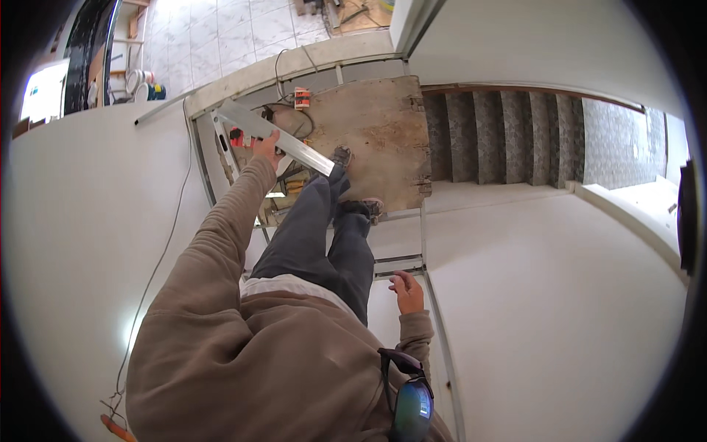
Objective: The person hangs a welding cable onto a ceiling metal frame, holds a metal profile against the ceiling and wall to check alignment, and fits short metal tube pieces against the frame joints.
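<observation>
My left hand (269, 150) reaches forward, its fingers wrapped round the edge of a long, pale metal profile (308, 156). The profile slants from the far left down toward my legs, its near end beside my knee. Close to that hand a silver spirit level (225, 145) with an oval slot stands at the left, and a red tool (237, 136) lies partly hidden behind the profile. My right hand (407, 292) hangs at my right side, fingers loosely bent and apart, with nothing visible in it. A metal frame rail (424, 250) is the nearest thing to it.
I stand on a worn wooden board (383, 140); an orange-and-white container (302, 98) and dark cables lie on it. Dark patterned stairs (501, 136) descend on the right. A thin cable (171, 239) hangs along the white wall panel (96, 221) at left. Tiled floor (221, 37) lies beyond.
</observation>
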`<action>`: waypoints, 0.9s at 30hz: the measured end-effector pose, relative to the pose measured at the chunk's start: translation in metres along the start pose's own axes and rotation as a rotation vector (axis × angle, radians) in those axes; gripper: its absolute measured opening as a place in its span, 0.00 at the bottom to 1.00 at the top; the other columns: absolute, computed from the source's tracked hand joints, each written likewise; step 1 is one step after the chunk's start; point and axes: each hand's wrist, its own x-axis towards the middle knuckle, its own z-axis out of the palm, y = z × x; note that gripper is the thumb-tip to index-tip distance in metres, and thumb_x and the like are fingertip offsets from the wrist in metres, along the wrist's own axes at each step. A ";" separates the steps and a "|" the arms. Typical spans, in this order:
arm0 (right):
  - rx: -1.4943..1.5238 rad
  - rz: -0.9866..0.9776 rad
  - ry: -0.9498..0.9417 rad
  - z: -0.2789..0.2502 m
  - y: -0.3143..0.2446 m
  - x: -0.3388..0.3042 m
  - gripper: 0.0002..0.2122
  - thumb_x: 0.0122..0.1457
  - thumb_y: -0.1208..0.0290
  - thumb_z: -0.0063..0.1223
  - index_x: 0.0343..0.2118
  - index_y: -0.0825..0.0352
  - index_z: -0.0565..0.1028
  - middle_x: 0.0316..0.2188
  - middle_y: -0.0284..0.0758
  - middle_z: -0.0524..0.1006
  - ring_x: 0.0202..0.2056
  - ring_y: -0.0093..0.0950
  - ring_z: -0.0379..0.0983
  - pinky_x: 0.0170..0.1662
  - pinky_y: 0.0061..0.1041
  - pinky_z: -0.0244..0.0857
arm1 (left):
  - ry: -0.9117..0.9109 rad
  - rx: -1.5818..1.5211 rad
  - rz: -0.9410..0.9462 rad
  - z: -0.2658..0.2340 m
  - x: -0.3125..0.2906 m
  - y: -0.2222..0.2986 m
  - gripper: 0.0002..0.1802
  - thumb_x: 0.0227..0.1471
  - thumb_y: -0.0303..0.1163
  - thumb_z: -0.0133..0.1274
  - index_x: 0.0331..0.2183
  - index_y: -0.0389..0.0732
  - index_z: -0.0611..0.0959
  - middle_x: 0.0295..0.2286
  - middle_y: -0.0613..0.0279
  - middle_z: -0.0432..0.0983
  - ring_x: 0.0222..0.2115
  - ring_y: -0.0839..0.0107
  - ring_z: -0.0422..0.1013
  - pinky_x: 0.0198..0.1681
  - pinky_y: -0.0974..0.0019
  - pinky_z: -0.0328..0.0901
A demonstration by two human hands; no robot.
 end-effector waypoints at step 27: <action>0.703 -0.336 -0.692 0.114 -0.233 0.147 0.14 0.72 0.66 0.35 0.49 0.67 0.72 0.37 0.42 0.76 0.41 0.44 0.77 0.47 0.49 0.73 | -0.084 0.185 -0.226 0.024 0.246 -0.290 0.37 0.49 0.28 0.64 0.57 0.36 0.66 0.48 0.51 0.74 0.48 0.56 0.73 0.45 0.46 0.72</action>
